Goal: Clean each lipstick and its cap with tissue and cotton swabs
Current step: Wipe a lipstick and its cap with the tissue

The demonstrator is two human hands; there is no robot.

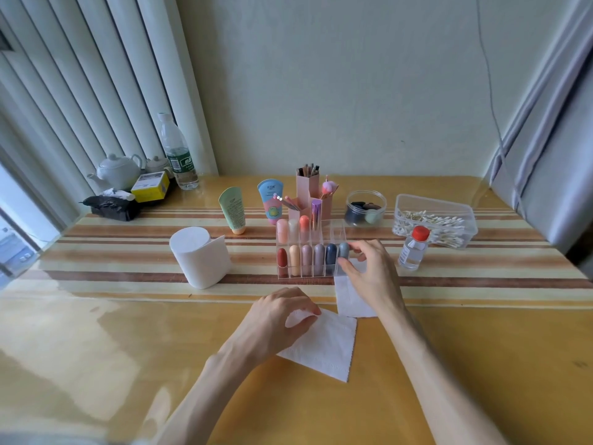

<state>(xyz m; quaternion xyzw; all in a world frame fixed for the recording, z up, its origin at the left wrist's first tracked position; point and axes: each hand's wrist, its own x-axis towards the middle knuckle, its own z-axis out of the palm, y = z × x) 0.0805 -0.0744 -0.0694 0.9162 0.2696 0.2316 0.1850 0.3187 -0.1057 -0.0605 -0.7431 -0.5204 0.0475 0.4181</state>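
Our right grip (369, 271) pinches the grey-blue rounded lipstick (344, 249) at one o'clock for cleaning, while our left grip (279, 311) clamps the white square tissue (327, 345), ready to wipe.

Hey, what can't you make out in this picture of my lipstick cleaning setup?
Head view:
- Left hand pinching or pressing the tissue: fingers hide the contact.
- Right hand touching the grey lipstick or not: too small; it also covers the second tissue's top.
- Bottle label: too small.
- Lipstick bullets: caps cover them.
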